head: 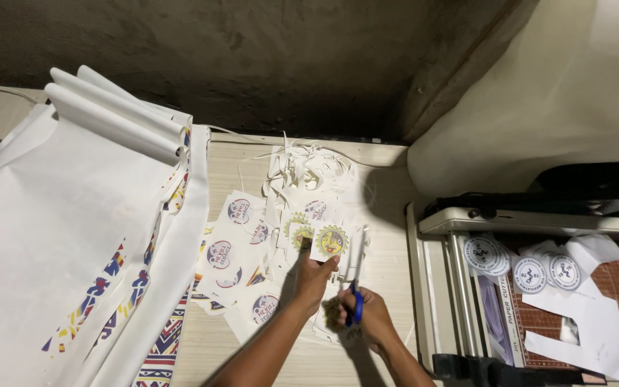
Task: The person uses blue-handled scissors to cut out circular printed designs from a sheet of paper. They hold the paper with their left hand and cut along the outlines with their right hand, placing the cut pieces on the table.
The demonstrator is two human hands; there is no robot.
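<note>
White rolls [120,107] with coloured print along one edge lay spread over the left of the table [388,215]. Beside them printed stickers [234,251] were scattered under a heap of thin paper trimmings [309,168]. The left hand [314,278] pinched a small white sheet [329,241] bearing a round yellow-rimmed badge, held up near the table's middle. The right hand [368,315] was closed through the blue handles of the scissors [356,283]. Their pale blades ran upright in view, long axis pointing away from the person, along the sheet's right edge; whether they were parted I could not tell. A paper cutter [453,287] at right held round blue-and-white stickers [531,272].
</note>
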